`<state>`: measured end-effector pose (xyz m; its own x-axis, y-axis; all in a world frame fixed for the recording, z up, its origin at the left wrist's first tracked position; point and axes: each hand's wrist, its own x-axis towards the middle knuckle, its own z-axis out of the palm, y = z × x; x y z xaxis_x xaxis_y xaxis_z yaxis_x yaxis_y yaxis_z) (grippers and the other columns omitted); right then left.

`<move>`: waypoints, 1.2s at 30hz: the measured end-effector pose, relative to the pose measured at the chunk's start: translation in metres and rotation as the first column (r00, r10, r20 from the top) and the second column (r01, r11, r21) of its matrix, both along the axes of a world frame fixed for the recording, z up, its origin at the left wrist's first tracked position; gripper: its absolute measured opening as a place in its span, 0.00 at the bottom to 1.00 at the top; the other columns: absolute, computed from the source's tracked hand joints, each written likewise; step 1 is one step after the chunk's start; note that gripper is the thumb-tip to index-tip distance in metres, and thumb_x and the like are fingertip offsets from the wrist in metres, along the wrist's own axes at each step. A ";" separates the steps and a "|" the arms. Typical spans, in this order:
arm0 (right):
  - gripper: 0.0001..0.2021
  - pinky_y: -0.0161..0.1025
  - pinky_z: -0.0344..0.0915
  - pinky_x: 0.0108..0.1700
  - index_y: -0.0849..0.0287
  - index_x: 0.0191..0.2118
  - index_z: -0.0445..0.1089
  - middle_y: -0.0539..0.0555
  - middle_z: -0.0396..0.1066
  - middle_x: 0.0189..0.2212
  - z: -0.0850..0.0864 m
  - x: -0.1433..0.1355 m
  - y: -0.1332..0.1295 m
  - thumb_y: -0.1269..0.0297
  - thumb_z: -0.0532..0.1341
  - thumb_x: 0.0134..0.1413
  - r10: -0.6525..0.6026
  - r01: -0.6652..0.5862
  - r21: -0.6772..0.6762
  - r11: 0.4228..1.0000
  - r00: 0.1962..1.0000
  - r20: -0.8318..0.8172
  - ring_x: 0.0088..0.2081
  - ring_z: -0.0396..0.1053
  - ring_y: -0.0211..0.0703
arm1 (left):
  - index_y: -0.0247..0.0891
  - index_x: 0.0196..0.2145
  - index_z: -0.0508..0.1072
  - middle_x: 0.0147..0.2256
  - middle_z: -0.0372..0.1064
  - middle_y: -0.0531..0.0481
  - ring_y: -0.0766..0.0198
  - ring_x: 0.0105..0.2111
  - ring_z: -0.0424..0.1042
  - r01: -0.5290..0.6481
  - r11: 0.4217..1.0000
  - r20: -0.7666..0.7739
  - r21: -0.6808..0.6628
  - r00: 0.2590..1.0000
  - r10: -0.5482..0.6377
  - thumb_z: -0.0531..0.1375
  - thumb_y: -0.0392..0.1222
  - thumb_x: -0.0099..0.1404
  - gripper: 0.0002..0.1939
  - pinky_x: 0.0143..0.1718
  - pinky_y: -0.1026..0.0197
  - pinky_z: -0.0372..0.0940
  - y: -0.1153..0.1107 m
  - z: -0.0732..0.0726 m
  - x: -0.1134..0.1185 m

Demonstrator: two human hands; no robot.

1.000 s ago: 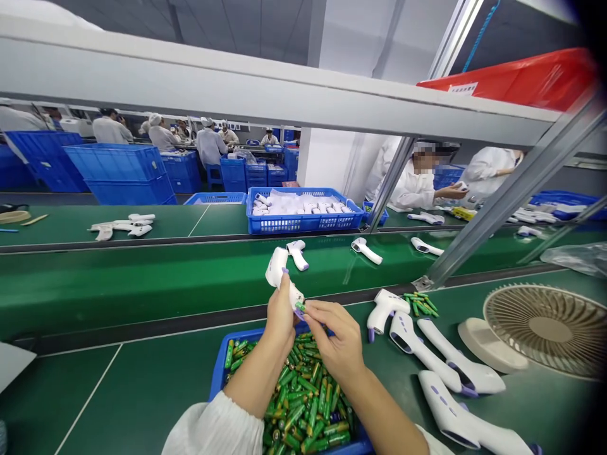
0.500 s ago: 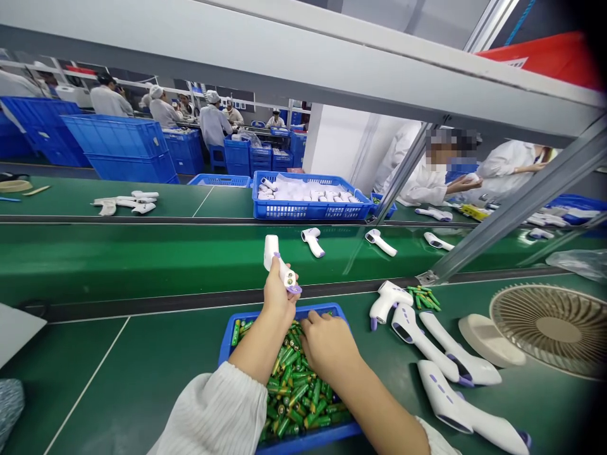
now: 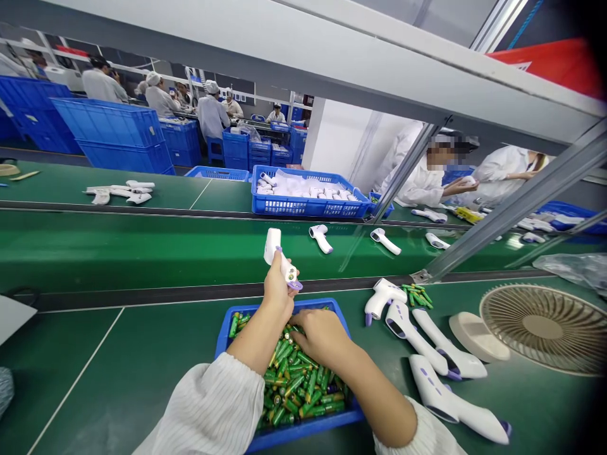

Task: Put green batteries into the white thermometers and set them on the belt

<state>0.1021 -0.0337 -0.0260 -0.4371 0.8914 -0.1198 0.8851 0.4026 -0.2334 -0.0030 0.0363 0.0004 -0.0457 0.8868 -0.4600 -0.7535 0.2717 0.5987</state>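
Note:
My left hand is wrapped round a white and purple handheld thermometer, held up with its battery end open toward me. Below it, my right hand dips its bent fingers among green batteries in a blue tray; its fingertips are partly hidden, and what they pinch, if anything, cannot be made out. Several more white thermometers lie on the green table right of the tray, beside a small pile of green batteries.
Behind the tray, a green conveyor carries thermometers. Beyond it stands a blue basket of white devices. A sloping metal post and a round fan are at the right. A person sits across the line.
My right hand has shifted slightly left within the batteries. My left hand still holds the thermometer. Thermometers on the conveyor have moved a little to the right, and the view has shifted slightly.

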 end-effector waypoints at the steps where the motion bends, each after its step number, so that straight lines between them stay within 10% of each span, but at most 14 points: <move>1: 0.07 0.37 0.60 0.37 0.52 0.39 0.75 0.51 0.77 0.35 0.000 0.001 0.000 0.64 0.60 0.56 -0.002 0.001 -0.013 1.000 0.999 -0.054 0.38 0.73 0.47 | 0.35 0.34 0.65 0.18 0.60 0.54 0.74 0.12 0.52 0.001 1.000 -0.008 0.005 1.000 -0.001 0.55 0.53 0.67 0.16 0.12 0.71 0.42 0.000 0.000 0.000; 9: 0.17 0.39 0.64 0.41 0.52 0.55 0.66 0.54 0.74 0.45 0.012 0.008 0.002 0.58 0.49 0.67 -0.207 0.396 0.087 0.914 0.640 -0.740 0.41 0.72 0.45 | 0.35 0.34 0.67 0.19 0.59 0.55 0.72 0.16 0.58 0.033 0.998 -0.036 0.054 0.999 -0.031 0.61 0.57 0.60 0.20 0.16 0.69 0.50 0.000 -0.005 0.005; 19: 0.19 0.32 0.50 0.24 0.57 0.52 0.62 0.40 0.48 0.19 0.020 0.015 0.023 0.55 0.60 0.59 -0.271 0.096 -0.253 0.963 0.322 -0.907 0.20 0.49 0.33 | 0.33 0.37 0.72 0.24 0.60 0.55 0.71 0.22 0.59 0.113 0.974 -0.211 0.198 0.975 -0.070 0.68 0.63 0.47 0.31 0.23 0.67 0.53 -0.002 -0.020 0.015; 25: 0.18 0.36 0.58 0.28 0.56 0.48 0.67 0.46 0.61 0.25 0.013 0.017 0.021 0.51 0.62 0.56 -0.053 0.437 0.138 0.889 0.395 -0.917 0.25 0.59 0.37 | 0.32 0.36 0.71 0.20 0.59 0.54 0.71 0.18 0.58 0.241 0.963 -0.131 0.119 0.966 -0.225 0.64 0.61 0.54 0.26 0.18 0.68 0.50 -0.009 -0.012 0.016; 29: 0.27 0.48 0.64 0.49 0.53 0.55 0.66 0.58 0.68 0.50 0.009 0.015 0.019 0.51 0.67 0.51 0.217 0.240 0.432 0.869 0.599 -0.771 0.50 0.66 0.52 | 0.34 0.32 0.67 0.17 0.57 0.54 0.73 0.13 0.52 0.292 0.956 -0.003 -0.026 0.956 -0.292 0.58 0.60 0.62 0.22 0.14 0.70 0.42 -0.008 -0.005 0.011; 36: 0.05 0.47 0.67 0.49 0.55 0.38 0.75 0.56 0.74 0.43 0.001 0.017 0.032 0.65 0.61 0.59 0.070 0.298 0.191 0.935 0.372 -0.926 0.46 0.72 0.46 | 0.37 0.24 0.61 0.13 0.45 0.60 0.75 0.10 0.42 0.341 0.940 -0.035 0.000 0.940 -0.340 0.53 0.55 0.67 0.20 0.13 0.69 0.37 -0.019 -0.006 0.024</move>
